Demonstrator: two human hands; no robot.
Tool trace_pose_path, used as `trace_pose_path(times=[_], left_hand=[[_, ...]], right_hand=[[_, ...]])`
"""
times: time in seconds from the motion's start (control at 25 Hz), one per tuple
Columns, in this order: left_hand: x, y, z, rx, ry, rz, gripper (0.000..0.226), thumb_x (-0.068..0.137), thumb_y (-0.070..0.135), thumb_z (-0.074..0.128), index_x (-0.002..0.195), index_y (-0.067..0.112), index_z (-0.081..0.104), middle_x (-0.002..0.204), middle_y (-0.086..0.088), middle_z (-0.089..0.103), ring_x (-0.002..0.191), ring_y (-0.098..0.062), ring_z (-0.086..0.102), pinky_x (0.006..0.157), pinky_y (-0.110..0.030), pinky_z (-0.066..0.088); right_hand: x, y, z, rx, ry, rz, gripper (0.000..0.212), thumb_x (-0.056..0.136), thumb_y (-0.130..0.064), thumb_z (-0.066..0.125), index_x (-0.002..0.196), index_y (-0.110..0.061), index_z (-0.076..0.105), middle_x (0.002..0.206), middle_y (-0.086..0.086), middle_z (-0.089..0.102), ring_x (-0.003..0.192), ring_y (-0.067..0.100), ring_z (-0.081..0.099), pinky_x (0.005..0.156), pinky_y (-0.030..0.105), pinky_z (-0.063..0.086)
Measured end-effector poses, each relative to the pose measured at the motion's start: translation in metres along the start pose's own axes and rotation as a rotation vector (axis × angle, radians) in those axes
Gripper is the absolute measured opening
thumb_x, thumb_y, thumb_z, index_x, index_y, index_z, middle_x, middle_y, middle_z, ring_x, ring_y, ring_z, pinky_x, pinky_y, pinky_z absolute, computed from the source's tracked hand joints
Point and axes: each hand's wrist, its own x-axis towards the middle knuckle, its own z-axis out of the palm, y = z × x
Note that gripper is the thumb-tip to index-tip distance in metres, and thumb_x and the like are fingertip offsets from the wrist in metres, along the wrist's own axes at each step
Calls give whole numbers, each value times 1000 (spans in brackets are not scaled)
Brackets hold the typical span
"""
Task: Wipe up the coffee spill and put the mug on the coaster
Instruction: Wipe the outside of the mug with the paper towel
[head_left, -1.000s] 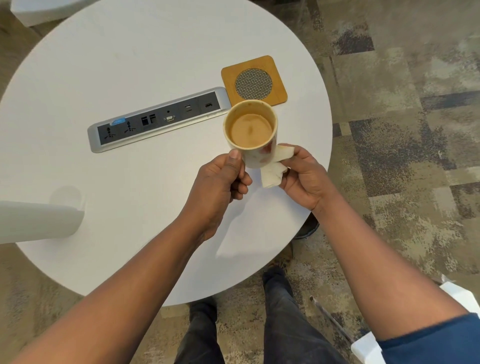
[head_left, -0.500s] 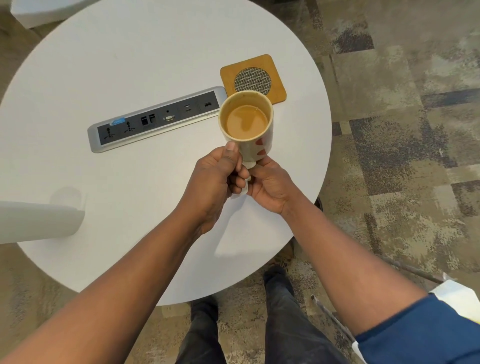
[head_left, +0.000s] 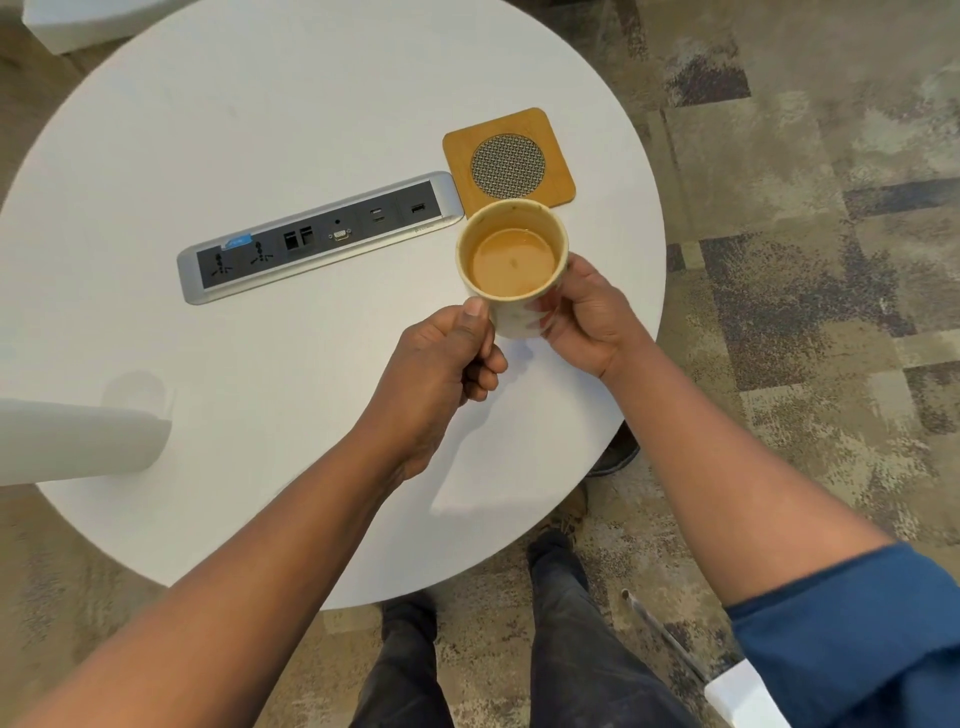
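Note:
A cream mug (head_left: 515, 318) holding milky coffee hangs just above the round white table (head_left: 260, 119), right of centre. My left hand (head_left: 441, 364) pinches its handle from the near side. My right hand (head_left: 587, 312) wraps the mug's right side and lower wall. No tissue shows; anything under that palm is hidden. The square wooden coaster (head_left: 509, 161) with a round mesh centre lies bare on the table, just beyond the mug. I see no spill on the visible tabletop.
A silver socket strip (head_left: 317, 239) is set in the table left of the coaster. A white roll (head_left: 78, 441) overhangs the table's left edge. My legs and patterned carpet (head_left: 805, 312) lie below and right of the table.
My right hand moved from below the mug's base up to its right side, and the white tissue it held is no longer visible. The mug shifted slightly right and lower, toward me.

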Motion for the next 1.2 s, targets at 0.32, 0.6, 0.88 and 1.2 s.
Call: trace_pose_path(times=[0.32, 0.6, 0.88, 1.2], left_hand=[[16, -1, 4, -16, 18, 30, 42, 107, 39, 43, 73, 18, 55, 73, -4, 63, 65, -17, 51, 66, -31, 44], [33, -10, 14, 3, -3, 5, 42, 107, 40, 41, 75, 17, 56, 74, -5, 62, 66, -16, 51, 67, -31, 45], [53, -36, 32, 17, -7, -31, 41, 108, 39, 40, 79, 15, 57, 77, -6, 62, 66, -14, 51, 67, -29, 46], [73, -65, 60, -26, 48, -44, 40, 108, 37, 42, 79, 14, 58, 78, -7, 61, 63, -11, 51, 66, -28, 45]], right_hand=[[-69, 19, -8, 46, -57, 68, 19, 87, 0, 54, 98, -11, 64, 90, 11, 68, 76, 21, 67, 59, 35, 57], [-120, 49, -18, -41, -84, 243, 22, 79, 6, 66, 86, -14, 70, 92, 8, 70, 84, 22, 69, 68, 35, 59], [-127, 50, -45, 15, 165, 83, 17, 81, -1, 66, 96, -9, 65, 105, 9, 72, 99, 26, 68, 82, 42, 58], [-124, 41, -63, 41, 288, -52, 20, 76, -2, 70, 95, -10, 68, 106, 9, 73, 99, 24, 69, 84, 41, 58]])
